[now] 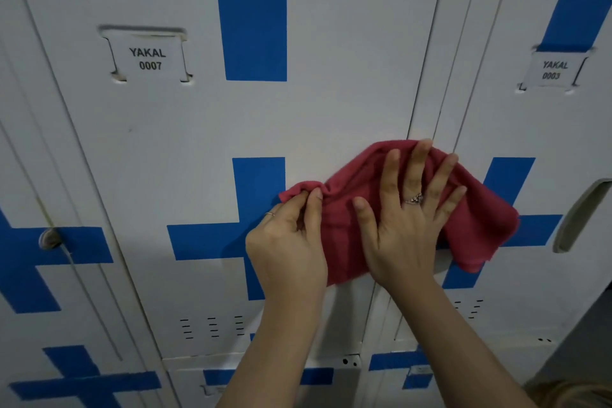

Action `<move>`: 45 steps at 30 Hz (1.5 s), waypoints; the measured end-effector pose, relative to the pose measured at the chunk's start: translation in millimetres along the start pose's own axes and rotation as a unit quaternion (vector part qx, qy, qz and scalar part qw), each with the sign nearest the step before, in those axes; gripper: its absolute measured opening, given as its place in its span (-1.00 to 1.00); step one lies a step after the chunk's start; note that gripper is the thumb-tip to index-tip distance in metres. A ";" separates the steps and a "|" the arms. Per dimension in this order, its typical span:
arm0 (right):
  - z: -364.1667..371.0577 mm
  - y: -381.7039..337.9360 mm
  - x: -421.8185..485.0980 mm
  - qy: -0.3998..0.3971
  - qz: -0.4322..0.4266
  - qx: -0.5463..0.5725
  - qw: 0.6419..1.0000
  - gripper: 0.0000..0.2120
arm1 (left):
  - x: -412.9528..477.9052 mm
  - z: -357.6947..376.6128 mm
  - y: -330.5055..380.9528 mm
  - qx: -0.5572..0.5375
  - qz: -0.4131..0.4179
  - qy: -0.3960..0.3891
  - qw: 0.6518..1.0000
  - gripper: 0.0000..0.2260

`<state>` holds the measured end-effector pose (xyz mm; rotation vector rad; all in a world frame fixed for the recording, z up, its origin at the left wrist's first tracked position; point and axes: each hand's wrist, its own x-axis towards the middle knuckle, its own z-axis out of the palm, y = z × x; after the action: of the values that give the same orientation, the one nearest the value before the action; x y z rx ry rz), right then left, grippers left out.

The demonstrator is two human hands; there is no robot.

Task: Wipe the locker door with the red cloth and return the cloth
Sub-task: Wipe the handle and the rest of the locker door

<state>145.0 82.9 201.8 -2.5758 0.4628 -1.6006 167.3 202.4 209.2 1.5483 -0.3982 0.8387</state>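
A white locker door [185, 142] with blue cross stripes and the label YAKAL 0007 fills the middle of the view. The red cloth [347, 209] is spread against its right edge and hangs over onto the neighbouring door. My right hand [407, 219] presses flat on the cloth with its fingers spread. My left hand [288, 238] pinches the cloth's left corner between thumb and fingertips.
The neighbouring locker [543, 129] on the right carries the label YAKAL 0003 and a recessed handle [576, 219]. A round lock [49, 238] sits on the locker to the left. Lower locker doors [265, 381] lie below, past the vent slots.
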 end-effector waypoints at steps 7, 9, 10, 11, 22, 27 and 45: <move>3.6 -12.3 -11.7 0.007 0.064 0.047 0.997 -0.35 | -22.4 -13.2 -21.7 0.037 -0.055 -0.082 0.994 -0.88; 4.2 -15.6 -10.0 0.019 0.070 0.039 0.997 -0.32 | -15.6 -12.7 -16.5 0.022 -0.039 -0.070 0.997 -0.86; 4.6 -16.8 -7.8 0.025 0.075 0.037 0.996 -0.31 | -9.3 -11.5 -11.1 0.016 -0.028 -0.059 0.998 -0.84; 4.2 -18.2 -4.6 0.033 0.081 0.036 0.996 -0.31 | -3.4 -9.2 -6.9 0.013 -0.016 -0.046 0.999 -0.81; 0.9 -16.8 7.0 0.041 0.055 -0.006 0.998 -0.25 | -4.2 -6.8 -16.0 0.015 0.037 -0.038 0.999 -0.78; 1.5 -14.2 2.7 0.038 0.037 -0.024 0.998 -0.25 | -6.1 -5.0 -16.3 0.031 0.047 -0.038 0.998 -0.86; 2.3 -13.2 2.9 0.040 0.038 -0.029 0.998 -0.25 | 9.5 -6.2 -12.5 0.084 0.105 -0.056 0.989 -0.68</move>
<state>151.1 94.4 206.2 -2.5084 0.6144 -1.6933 180.5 212.6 206.9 1.7355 -0.5922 0.9702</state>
